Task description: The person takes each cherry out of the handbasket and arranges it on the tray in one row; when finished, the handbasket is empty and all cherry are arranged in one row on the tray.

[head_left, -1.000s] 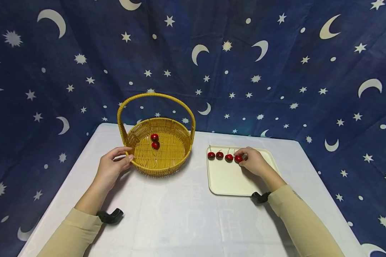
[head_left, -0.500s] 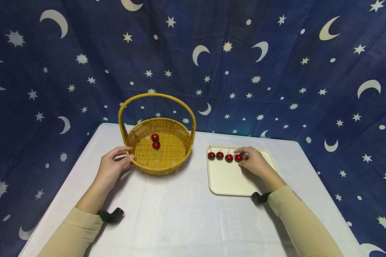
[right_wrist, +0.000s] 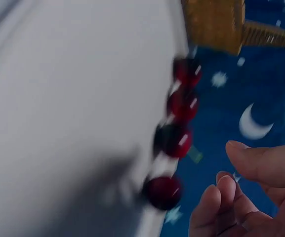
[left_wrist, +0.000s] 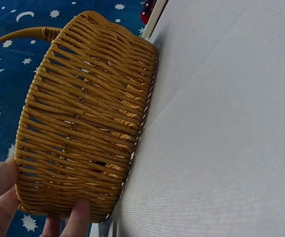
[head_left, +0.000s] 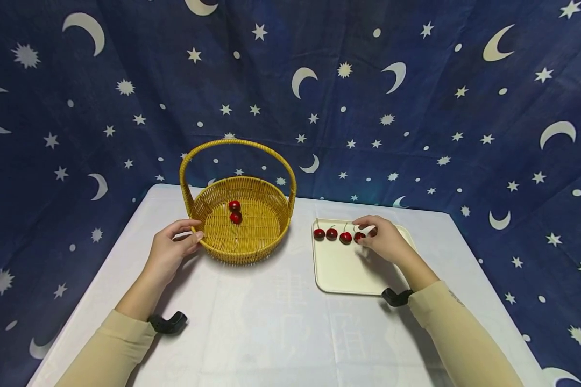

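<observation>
Right hand (head_left: 386, 244) has drawn back slightly from the rightmost cherry (head_left: 359, 237). Blue moon-and-star backdrop (head_left: 271, 54) behind, white table (head_left: 252, 322) below. Yellow wicker basket (head_left: 239, 258) stands upright, left side; cream tray (head_left: 341, 271) lies flat to its right, well apart. Left hand (head_left: 167, 250) pinches the basket's left rim. Right hand is over the tray, thumb and fingertips apart. 4 cherries (head_left: 346, 237) row along the tray's far edge; 2 basket cherries (head_left: 235, 217) touch.
</observation>
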Motion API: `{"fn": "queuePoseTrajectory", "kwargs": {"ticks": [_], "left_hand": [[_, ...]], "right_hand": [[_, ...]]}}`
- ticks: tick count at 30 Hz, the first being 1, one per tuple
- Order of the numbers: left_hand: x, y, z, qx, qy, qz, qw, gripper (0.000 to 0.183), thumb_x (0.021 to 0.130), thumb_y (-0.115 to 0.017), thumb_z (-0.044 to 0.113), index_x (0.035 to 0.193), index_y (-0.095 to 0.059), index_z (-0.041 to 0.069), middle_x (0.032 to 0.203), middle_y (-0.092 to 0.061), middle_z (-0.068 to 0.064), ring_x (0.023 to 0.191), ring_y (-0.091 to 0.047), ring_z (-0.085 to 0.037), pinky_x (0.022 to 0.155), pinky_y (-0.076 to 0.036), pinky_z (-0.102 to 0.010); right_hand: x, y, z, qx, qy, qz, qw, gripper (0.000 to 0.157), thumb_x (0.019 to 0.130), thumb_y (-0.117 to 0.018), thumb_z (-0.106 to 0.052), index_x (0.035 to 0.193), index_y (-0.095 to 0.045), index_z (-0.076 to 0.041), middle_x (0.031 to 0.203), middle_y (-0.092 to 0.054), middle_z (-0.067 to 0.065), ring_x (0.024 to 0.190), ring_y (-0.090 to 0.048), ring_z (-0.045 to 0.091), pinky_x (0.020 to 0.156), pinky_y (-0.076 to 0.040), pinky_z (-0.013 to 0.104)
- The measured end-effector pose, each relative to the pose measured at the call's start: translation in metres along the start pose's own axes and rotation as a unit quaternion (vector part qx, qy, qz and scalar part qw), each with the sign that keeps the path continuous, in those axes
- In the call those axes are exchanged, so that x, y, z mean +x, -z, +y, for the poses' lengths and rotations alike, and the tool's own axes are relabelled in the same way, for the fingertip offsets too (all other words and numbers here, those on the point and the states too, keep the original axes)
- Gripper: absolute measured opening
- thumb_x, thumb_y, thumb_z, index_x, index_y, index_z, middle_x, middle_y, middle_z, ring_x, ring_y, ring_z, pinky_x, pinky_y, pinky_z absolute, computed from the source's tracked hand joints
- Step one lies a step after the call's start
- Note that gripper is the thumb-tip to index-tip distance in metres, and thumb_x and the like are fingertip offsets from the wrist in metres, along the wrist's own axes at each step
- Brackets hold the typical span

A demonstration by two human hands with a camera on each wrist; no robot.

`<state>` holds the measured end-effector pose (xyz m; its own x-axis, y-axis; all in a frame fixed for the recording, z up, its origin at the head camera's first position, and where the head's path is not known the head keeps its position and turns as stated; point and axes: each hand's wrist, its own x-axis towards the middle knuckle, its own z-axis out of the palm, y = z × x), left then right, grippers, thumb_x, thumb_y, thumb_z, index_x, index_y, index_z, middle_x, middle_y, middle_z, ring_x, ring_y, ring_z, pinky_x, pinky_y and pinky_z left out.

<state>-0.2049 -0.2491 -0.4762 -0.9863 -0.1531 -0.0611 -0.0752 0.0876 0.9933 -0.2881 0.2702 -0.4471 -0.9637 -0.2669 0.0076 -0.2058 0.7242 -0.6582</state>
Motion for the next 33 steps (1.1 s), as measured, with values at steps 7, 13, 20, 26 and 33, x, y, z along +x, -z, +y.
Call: {"fn": "queuePoseTrajectory", "kwargs": {"ticks": [7,13,20,26,33], "left_hand": [[0.0,0.001,-0.001,0.003,0.0,0.001,1.0,0.049,0.102,-0.075,0.013,0.146,-0.059,-0.003,0.131,-0.053,-0.012,0.094,-0.069,0.0,0.089,-0.067,-0.022],[0.001,0.0,0.0,0.002,0.001,0.0,1.0,0.049,0.102,-0.075,0.012,0.146,-0.06,-0.003,0.132,-0.052,-0.012,0.094,-0.069,0.0,0.09,-0.067,-0.022],[0.0,0.002,0.001,0.002,0.002,0.005,1.0,0.047,0.102,-0.075,0.013,0.144,-0.061,-0.002,0.134,-0.052,-0.014,0.094,-0.068,0.0,0.088,-0.067,-0.021],[0.001,0.001,0.0,0.002,-0.001,0.0,1.0,0.047,0.103,-0.075,0.014,0.145,-0.061,-0.001,0.134,-0.053,-0.013,0.095,-0.068,0.001,0.09,-0.067,-0.022],[0.001,0.0,-0.001,0.005,0.003,0.0,1.0,0.049,0.103,-0.074,0.014,0.147,-0.059,-0.002,0.136,-0.051,-0.015,0.095,-0.068,0.001,0.09,-0.067,-0.022]], "right_hand": [[-0.006,-0.022,-0.056,0.05,0.074,-0.024,0.996,0.044,0.087,-0.081,0.008,0.128,-0.074,-0.005,0.121,-0.069,0.022,0.082,-0.058,0.017,0.066,-0.05,0.021],[-0.005,-0.048,-0.106,0.083,0.123,-0.078,0.986,0.044,0.088,-0.08,0.006,0.127,-0.075,-0.014,0.12,-0.071,0.011,0.084,-0.06,0.019,0.069,-0.052,0.022],[0.015,-0.078,-0.16,0.098,0.168,-0.098,0.976,0.047,0.091,-0.08,0.003,0.133,-0.073,-0.015,0.13,-0.072,0.006,0.091,-0.064,0.019,0.075,-0.059,0.031],[0.05,-0.101,-0.19,0.085,0.172,-0.105,0.976,0.044,0.092,-0.08,0.0,0.132,-0.073,-0.017,0.131,-0.072,0.0,0.091,-0.061,0.018,0.078,-0.056,0.027],[0.091,-0.13,-0.205,0.063,0.146,-0.148,0.976,0.048,0.094,-0.081,-0.001,0.138,-0.071,-0.016,0.142,-0.067,0.01,0.074,-0.055,0.017,0.064,-0.05,0.023]]}}
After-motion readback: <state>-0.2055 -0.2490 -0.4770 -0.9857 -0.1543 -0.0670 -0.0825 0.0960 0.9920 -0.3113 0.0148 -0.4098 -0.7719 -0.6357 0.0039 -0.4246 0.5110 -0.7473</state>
